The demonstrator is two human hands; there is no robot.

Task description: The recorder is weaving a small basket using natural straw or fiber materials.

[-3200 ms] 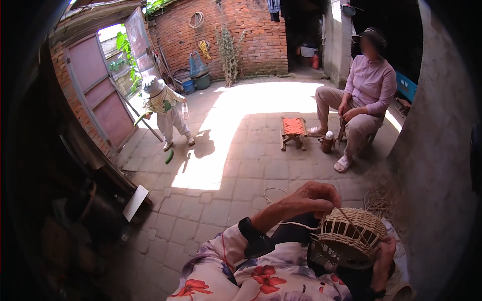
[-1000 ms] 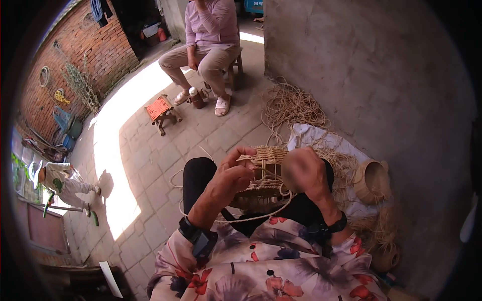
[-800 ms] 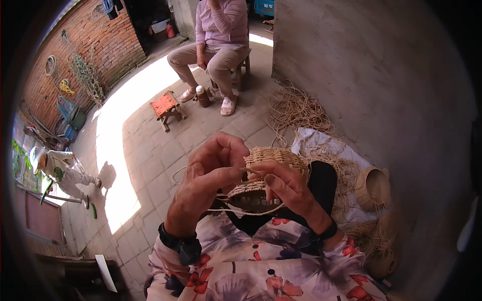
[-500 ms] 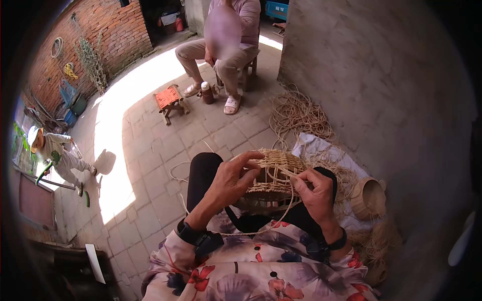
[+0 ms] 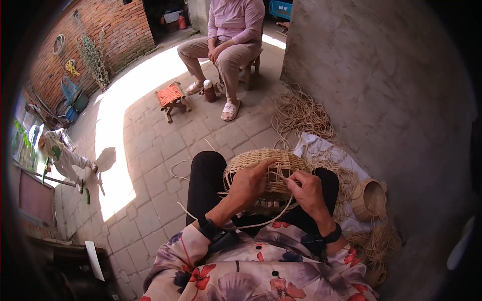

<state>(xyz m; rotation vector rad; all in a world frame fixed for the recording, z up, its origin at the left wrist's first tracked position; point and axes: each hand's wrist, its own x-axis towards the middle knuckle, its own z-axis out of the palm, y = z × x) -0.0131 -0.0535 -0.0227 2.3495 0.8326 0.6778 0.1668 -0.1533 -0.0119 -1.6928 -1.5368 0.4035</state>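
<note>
A half-woven straw-coloured basket rests on its side between my knees, with open gaps between its strands. My left hand is against the basket's near side, its index finger stretched along the weave; the other fingers are partly hidden by the hand and basket. Close by on the right, my right hand pinches a strand of cord at the open part of the weave. From there a loose length of cord loops down across my lap and toward my left wrist.
Coils of cord lie by the grey wall, near a white cloth and a small woven basket. Ahead, a person sits beside a brown flask and an orange-topped stool. Another person is at far left.
My left hand has come down and rightward onto the basket from a raised position. My right hand shifted slightly left. The seated person's raised hand has dropped to the lap.
</note>
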